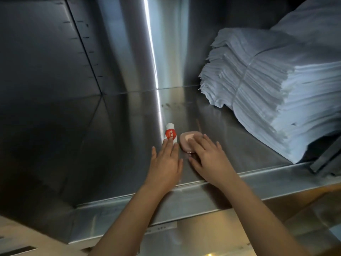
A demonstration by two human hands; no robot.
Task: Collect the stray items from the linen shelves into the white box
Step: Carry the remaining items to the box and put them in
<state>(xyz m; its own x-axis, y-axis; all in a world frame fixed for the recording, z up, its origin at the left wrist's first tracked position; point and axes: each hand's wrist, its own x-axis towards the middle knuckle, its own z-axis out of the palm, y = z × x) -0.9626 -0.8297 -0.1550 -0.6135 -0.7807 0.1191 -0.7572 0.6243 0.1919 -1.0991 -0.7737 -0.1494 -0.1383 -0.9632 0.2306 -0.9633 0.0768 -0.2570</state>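
The small white tube (170,133) carries a red band with white marks on it, too small to read; nothing else here bears writing I can make out. It lies on the steel shelf (110,145), cap end pointing towards the back wall, about midway between back wall and front lip; just to its right, nearly touching, sits a pink oval case (186,139) with a paler centre.

The left hand (166,163) lies flat, fingers straight and close together, fingertips resting on the near end of the tube; its grip is wide, nothing closed round the tube. The right hand (210,159) reaches over the case with fingers spread and only slightly bent, tips laid on its lid, thumb low at the near side; that grip is wide too, touching and not clasping.

Both wrists cross the shelf's raised front lip (239,183); bare steel stretches away to the left and behind the two items; to the right, well apart from the hands, a tall stack of folded white linen (276,100) fills the shelf up to the front edge.
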